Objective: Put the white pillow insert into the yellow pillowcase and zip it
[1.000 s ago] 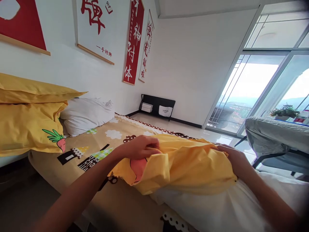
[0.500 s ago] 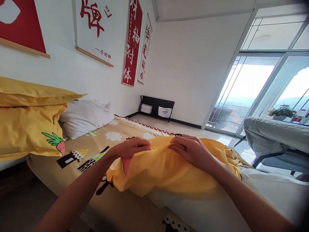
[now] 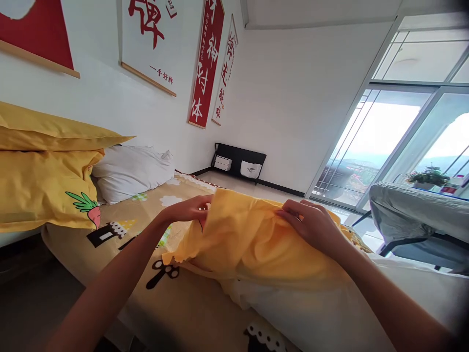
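A yellow pillowcase (image 3: 249, 234) is bunched around one end of a soft white pillow (image 3: 315, 313) on the bed. My left hand (image 3: 190, 208) is closed at the case's left edge, with its fingertips partly hidden by a raised fold. On the upper right part of the case, my right hand (image 3: 308, 220) pinches the gathered cloth between thumb and fingers. A bit of pinkish print shows at the fold near my left hand. Much of the white pillow lies uncovered toward the lower right.
The bed has a tan printed sheet (image 3: 146, 266). At the left, yellow pillows (image 3: 40, 190) with a carrot print lie beside another white pillow (image 3: 135, 171). A covered table (image 3: 406, 210) and a chair (image 3: 421, 244) stand at the right, before glass doors (image 3: 370, 142).
My left hand has moved up and left, lifting the pillowcase's left edge into a raised fold. My right hand has shifted slightly right, still gripping the cloth. The view has tilted a little.
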A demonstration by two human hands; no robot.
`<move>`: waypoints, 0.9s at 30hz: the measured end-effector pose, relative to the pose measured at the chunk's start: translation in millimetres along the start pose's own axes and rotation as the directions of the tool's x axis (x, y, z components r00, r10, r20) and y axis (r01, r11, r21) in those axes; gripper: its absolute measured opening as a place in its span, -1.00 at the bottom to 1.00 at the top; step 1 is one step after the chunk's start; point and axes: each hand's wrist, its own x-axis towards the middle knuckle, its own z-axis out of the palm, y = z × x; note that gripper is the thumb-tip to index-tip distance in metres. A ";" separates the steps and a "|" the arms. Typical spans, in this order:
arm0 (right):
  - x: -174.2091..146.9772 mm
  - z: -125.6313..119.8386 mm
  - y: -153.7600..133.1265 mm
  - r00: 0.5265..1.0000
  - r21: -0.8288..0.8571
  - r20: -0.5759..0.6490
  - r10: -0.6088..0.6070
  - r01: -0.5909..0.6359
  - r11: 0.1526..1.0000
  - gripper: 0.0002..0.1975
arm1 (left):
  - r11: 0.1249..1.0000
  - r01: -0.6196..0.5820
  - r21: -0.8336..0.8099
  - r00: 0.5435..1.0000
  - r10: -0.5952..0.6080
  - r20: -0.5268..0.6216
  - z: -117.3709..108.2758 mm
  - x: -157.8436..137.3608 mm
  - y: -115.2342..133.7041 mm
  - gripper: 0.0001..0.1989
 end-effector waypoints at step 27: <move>0.0 29.1 57.1 0.936 0.121 0.232 0.263 -0.296 0.947 -0.49 | 0.971 0.185 -0.150 0.982 -0.186 0.010 -4.3 -0.2 -53.8 -0.61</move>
